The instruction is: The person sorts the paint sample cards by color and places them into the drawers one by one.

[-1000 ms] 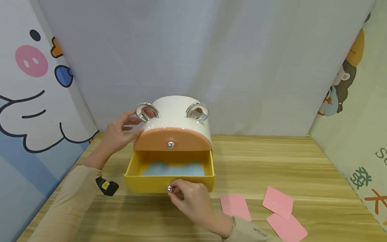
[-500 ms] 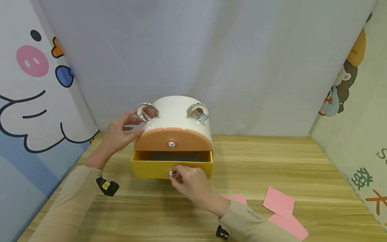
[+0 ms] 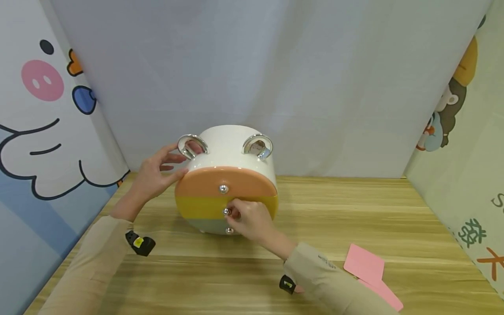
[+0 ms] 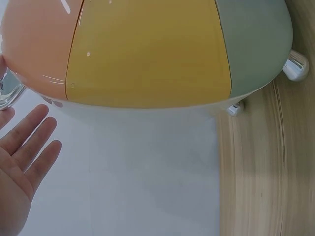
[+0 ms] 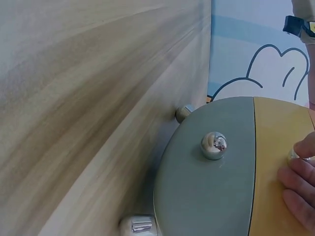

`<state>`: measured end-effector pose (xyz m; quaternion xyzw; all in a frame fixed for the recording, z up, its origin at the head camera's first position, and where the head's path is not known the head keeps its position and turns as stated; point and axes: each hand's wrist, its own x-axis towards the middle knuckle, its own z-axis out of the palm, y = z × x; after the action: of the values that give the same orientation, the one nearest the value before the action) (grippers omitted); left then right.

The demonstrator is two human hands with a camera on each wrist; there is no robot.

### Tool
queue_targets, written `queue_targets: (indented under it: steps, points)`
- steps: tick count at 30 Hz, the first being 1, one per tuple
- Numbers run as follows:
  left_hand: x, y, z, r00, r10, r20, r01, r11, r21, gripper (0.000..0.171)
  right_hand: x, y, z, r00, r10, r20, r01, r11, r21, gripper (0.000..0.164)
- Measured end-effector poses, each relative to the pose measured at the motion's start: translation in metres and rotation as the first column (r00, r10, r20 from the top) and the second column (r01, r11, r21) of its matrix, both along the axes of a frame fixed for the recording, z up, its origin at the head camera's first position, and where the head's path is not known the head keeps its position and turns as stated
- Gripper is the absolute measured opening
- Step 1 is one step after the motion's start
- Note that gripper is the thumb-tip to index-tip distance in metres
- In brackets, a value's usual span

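A small rounded white drawer cabinet with two chrome ears stands on the wooden table. Its orange drawer, yellow drawer and grey-green drawer are all flush with the front. My right hand pinches the silver knob of the yellow drawer between thumb and index finger; in the right wrist view the other fingers lie near the yellow front. At the cabinet's upper left, my left hand touches the shell beside the ear with its thumb. The left wrist view has several of its fingers extended and spread.
On the table, two overlapping pink cards lie at the right; the right sleeve nearly covers another. Short chrome feet hold the cabinet up. A grey-white curtain hangs behind, with cartoon panels at both sides.
My right hand has pushed the yellow drawer from well out to fully in, hiding the light-blue contents seen earlier. The grey-green drawer front has come into view. My left hand has stayed put.
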<state>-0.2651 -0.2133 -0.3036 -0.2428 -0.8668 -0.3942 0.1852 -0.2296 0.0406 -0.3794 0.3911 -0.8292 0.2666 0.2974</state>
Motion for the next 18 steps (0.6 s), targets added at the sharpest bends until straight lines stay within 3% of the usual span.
queue_targets:
  steps: [7, 14, 18]
  points:
    - [0.000, 0.000, 0.000, 1.000, -0.004, -0.009, 0.004, 1.000, 0.002, 0.063, 0.000, 0.000, -0.001, 1.000, 0.002, 0.016, -0.002, 1.000, -0.014, 0.012]
    - [0.000, 0.000, -0.001, 1.000, -0.003, -0.006, 0.003, 1.000, 0.001, 0.063, 0.007, 0.002, -0.002, 0.982, 0.045, 0.181, -0.025, 0.993, -0.113, 0.013]
    - [0.001, 0.000, -0.001, 1.000, -0.004, -0.003, 0.004, 1.000, 0.005, 0.062, 0.016, 0.004, -0.011, 0.971, 0.055, 0.231, -0.018, 0.987, -0.159, 0.012]
